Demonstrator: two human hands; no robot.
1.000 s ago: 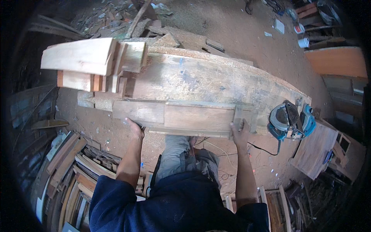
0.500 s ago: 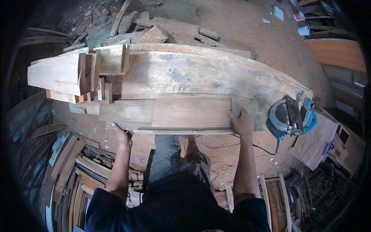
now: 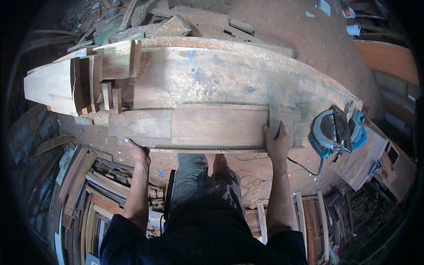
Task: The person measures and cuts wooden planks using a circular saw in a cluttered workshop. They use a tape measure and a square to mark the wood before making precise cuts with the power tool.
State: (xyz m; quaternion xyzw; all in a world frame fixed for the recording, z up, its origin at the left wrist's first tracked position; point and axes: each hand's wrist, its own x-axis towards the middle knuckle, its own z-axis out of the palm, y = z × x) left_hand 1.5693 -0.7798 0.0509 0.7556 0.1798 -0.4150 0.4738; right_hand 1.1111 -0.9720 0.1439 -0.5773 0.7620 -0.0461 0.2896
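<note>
- Nearest: left hand [image 3: 139, 154] at the near edge of the wooden panel [image 3: 218, 126], towards its left end. Thumb along the rim; fingers out of sight beneath, so cannot tell how firmly it grips.
- Right hand [image 3: 277, 143] at the panel's right end, pinching a short crosswise strip [image 3: 274, 115], thumb to its left, fingers to its right.
- Panel lies lengthwise along the near side of the worktop [image 3: 229, 75]; one seam divides a shorter left part from a longer right part. Dark gap along its near edge.
- Change over the last second: view shifted, worktop and stack now further left in frame. Hands hold much the same places on the panel; the near-edge gap shows more plainly. Judgement: steadying or lining up, rather than carrying.
- Right end of worktop: circular saw [image 3: 329, 128], blue and grey, apart from the right hand.
- Left end: stacked wood blocks [image 3: 55, 86], just beyond the panel.
- Farther: offcuts [image 3: 145, 22] heaped behind the worktop; white bucket [image 3: 353, 30] at far right.
</note>
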